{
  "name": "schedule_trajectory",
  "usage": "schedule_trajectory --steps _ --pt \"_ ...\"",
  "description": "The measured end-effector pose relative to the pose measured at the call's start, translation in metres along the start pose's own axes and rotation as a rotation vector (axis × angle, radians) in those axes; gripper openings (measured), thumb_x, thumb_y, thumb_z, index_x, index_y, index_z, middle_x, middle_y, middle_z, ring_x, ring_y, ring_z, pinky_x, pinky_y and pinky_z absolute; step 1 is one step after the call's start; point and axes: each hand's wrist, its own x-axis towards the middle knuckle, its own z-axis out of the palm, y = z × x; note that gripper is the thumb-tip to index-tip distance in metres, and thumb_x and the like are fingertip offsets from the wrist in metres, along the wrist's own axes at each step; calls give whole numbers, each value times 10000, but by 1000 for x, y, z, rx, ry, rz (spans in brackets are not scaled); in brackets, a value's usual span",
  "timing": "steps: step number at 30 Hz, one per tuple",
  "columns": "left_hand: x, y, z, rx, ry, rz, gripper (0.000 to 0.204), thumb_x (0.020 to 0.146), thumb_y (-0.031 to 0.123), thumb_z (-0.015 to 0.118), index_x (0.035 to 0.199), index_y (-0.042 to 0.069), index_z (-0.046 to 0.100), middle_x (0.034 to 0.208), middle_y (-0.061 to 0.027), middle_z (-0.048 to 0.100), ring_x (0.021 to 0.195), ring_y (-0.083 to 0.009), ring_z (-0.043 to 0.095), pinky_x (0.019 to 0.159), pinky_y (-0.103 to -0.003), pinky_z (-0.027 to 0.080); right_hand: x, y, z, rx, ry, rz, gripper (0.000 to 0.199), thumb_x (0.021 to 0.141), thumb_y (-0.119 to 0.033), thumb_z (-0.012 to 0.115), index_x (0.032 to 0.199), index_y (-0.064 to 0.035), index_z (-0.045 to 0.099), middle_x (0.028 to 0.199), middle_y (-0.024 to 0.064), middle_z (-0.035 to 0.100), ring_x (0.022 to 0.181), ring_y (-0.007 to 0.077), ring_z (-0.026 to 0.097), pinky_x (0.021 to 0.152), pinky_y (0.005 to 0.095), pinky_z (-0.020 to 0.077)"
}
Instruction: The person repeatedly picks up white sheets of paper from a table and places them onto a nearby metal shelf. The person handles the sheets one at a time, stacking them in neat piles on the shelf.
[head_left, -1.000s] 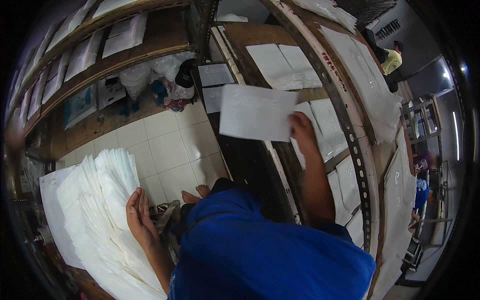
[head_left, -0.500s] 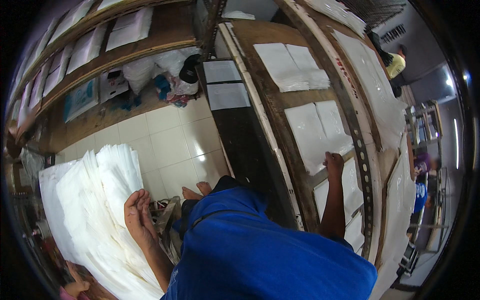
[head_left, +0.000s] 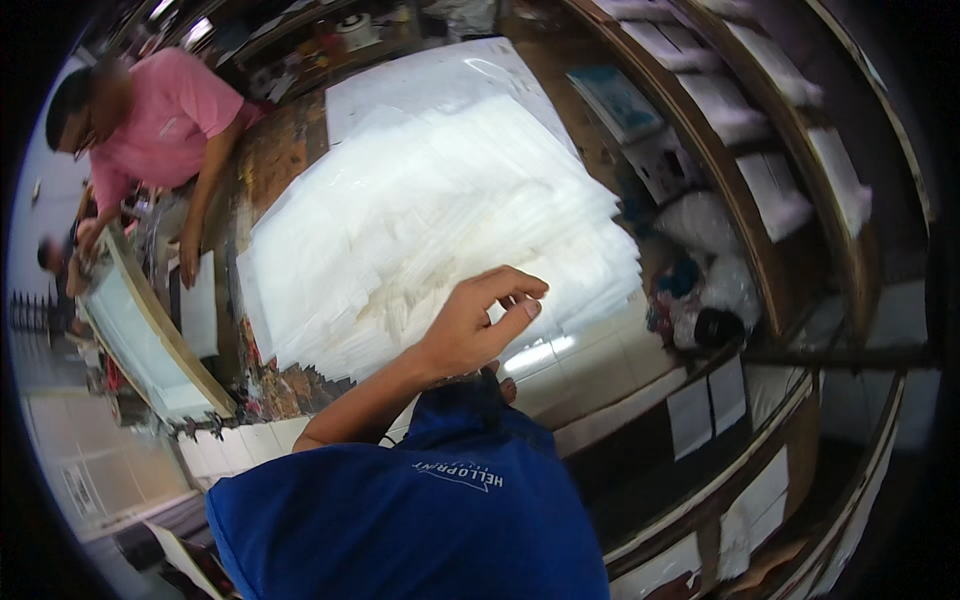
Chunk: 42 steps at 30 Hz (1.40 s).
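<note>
My left hand (head_left: 482,318) hovers over the near edge of a large fanned pile of thin white sheets (head_left: 430,200), which may be plastic bags. Its fingers are loosely curled, with a small gap between thumb and forefinger, and nothing shows between them. Under the pile's far side lies a smooth white board or sheet (head_left: 440,75) on a stained wooden table (head_left: 265,180). My right hand is out of sight.
At left, a person in a pink top (head_left: 190,95) works at a wood-framed screen (head_left: 165,340). Shelves (head_left: 720,180) with white sheet stacks run along the right. Clear plastic bundles (head_left: 700,225) sit below them. A dark board (head_left: 650,450) with white sheets stands lower right.
My view has swung left, from the racks to the table. The pile now fills the centre, with my left hand above its near edge. My right hand has left the picture.
</note>
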Motion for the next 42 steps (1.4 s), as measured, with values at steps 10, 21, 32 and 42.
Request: schedule_trajectory --steps 10,21,32,42 --pt "28 -74 -130 852 564 -147 234 827 209 675 994 46 652 865 -102 626 731 -225 615 665 -340 499 68 -149 140 634 -563 -256 286 931 -149 569 1173 3 573 802 63 562 692 149 511 602 274 428" --pt "170 -177 -182 1362 256 -212 254 783 176 624 988 28 636 1006 -136 630 992 -282 587 832 -411 483 44 -237 141 738 -806 -298 263 898 -143 596 1107 18 603 688 79 566 617 153 505 589 302 441" --pt "213 -228 -209 1245 263 -24 353 726 -33 506 1048 22 639 983 -248 621 935 -419 585 829 -471 484 40 -262 128 706 -918 -244 323 885 -204 593 1147 -15 596 911 206 666 815 330 663 745 379 506" --pt "143 -43 -8 793 -51 645 318 720 -94 559 1022 -17 617 908 -149 580 774 -293 535 723 -392 438 69 -382 137 1464 -1182 -218 277 938 -260 563 1074 -19 574 700 45 567 599 123 555 556 281 454"
